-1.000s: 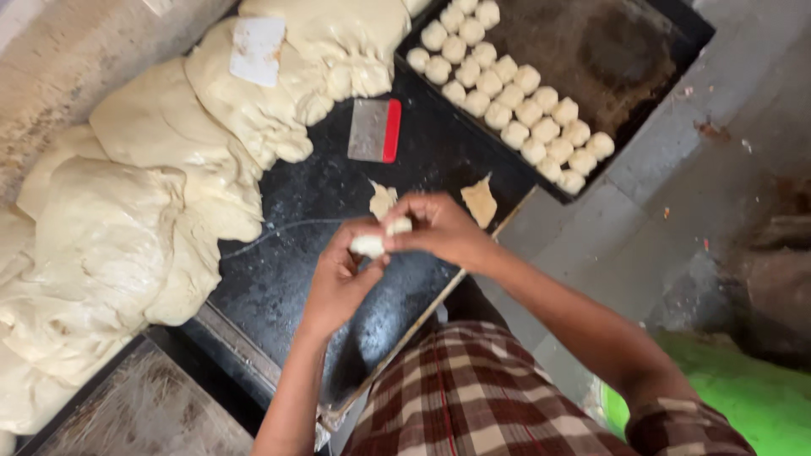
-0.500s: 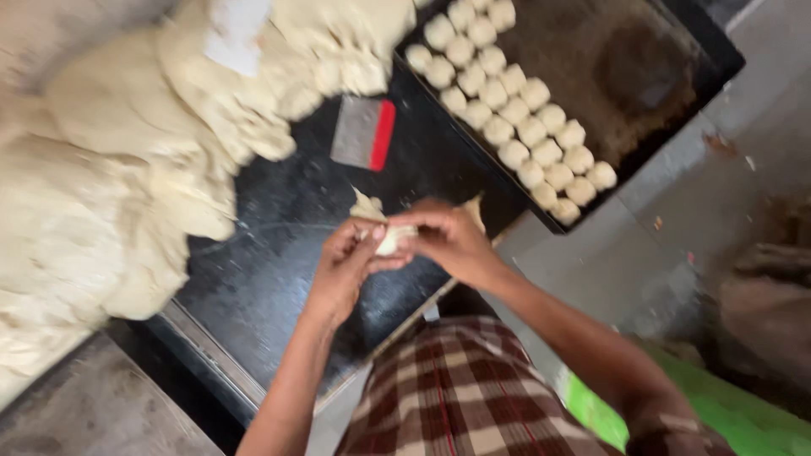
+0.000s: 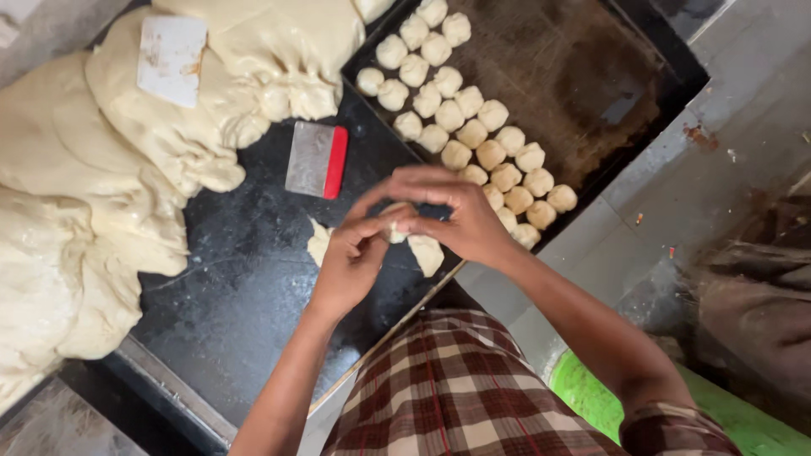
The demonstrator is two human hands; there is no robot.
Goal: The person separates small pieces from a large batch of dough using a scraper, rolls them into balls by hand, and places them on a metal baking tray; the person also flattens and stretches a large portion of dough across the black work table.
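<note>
Both hands meet over the dark worktop (image 3: 253, 287), near its front edge. The left hand (image 3: 351, 262) and the right hand (image 3: 448, 211) are closed together around a small piece of dough (image 3: 394, 228); only a pale sliver of it shows between the fingertips, the rest is hidden by the fingers. The right hand curls over the top, the left pinches from below.

Two loose scraps of dough lie on the worktop just beside the hands: one scrap (image 3: 318, 241) to the left of the left hand, another scrap (image 3: 427, 253) under the right wrist.

Behind the hands, a metal scraper with a red handle (image 3: 317, 160) lies flat on the worktop. A large mass of dough (image 3: 110, 211) fills the left side, with a white plastic scraper (image 3: 171, 59) resting on top of it.

To the right, a dark tray (image 3: 583, 76) holds rows of small dough balls (image 3: 460, 127) along its near edge; its far part is bare.

Person wears a checked shirt (image 3: 448, 397)
</note>
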